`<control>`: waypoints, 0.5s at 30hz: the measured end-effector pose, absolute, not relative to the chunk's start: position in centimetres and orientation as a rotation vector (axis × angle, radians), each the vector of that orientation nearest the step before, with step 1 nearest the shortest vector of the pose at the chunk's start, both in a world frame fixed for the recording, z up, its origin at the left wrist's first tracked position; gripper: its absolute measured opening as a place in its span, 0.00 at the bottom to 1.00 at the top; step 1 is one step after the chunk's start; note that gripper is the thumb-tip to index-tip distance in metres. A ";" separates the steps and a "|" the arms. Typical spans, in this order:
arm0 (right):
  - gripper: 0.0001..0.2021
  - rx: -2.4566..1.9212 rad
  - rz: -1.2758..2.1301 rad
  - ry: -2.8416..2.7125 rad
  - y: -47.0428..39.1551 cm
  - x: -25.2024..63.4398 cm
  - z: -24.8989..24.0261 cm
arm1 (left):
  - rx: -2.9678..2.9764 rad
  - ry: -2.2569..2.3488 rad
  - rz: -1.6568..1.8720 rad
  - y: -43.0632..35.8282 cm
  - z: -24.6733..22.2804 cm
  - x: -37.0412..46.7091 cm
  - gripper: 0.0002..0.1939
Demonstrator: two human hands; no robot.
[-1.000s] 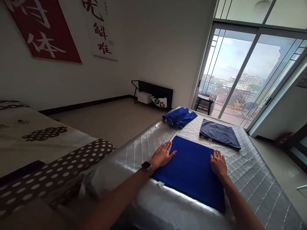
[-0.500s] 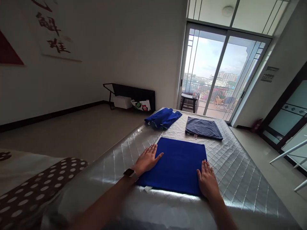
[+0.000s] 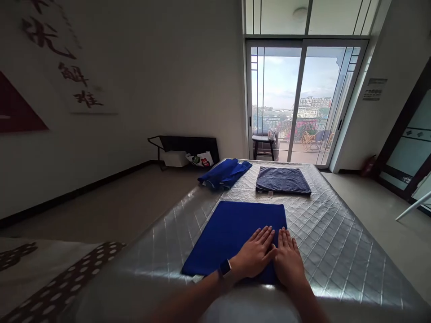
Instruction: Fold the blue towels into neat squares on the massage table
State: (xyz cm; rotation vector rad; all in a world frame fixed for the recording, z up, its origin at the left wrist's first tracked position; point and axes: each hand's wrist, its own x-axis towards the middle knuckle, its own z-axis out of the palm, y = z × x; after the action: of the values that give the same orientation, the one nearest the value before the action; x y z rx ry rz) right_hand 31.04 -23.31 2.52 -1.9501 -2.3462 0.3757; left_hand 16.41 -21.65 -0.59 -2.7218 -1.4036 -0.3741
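Blue folded cloth [image 3: 229, 229] lies flat on the silver quilted mattress [image 3: 330, 237] before you. Compared with half a second ago, your left hand [image 3: 254, 253] has crossed from the cloth's left edge to its right side — close against your right hand [image 3: 290, 262]. Both are flat and unclenched, fingers extended, obscuring the near right corner. Beyond lie a rumpled blue fabric [image 3: 227, 172], left, and a grey-blue towel [image 3: 283, 180], right.

White hanging scroll [image 3: 65, 92]: dark reddish brushed characters [image 3: 87, 99], lower two read 解 and 难; upper ones unclear. Grey rectangular wall sign [image 3: 374, 89]: lettering too small to read.
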 end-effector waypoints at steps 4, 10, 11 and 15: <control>0.31 -1.971 0.386 -2.291 -23.2 30.9 2.2 | -2.573 -1.747 -0.245 -22.6 -1.3 8.9 0.34; 0.32 -1.981 0.374 -2.310 -23.0 31.1 1.8 | -2.266 -2.161 -0.323 -24.9 -3.8 -1.4 0.36; 0.32 -1.983 0.362 -2.311 -23.0 31.2 1.7 | -2.240 -2.168 -0.352 -25.2 -4.1 -1.9 0.36; 0.31 -1.996 0.345 -2.313 -22.9 31.3 1.9 | -2.170 -2.175 -0.447 -25.7 -4.7 -1.6 0.39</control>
State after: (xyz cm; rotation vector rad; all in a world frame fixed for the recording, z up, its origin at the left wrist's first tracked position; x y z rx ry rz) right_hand 31.31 -22.90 1.86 -1.9965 -2.3129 0.3454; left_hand -1.55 -25.73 -4.74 -2.1699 -2.1751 -0.4465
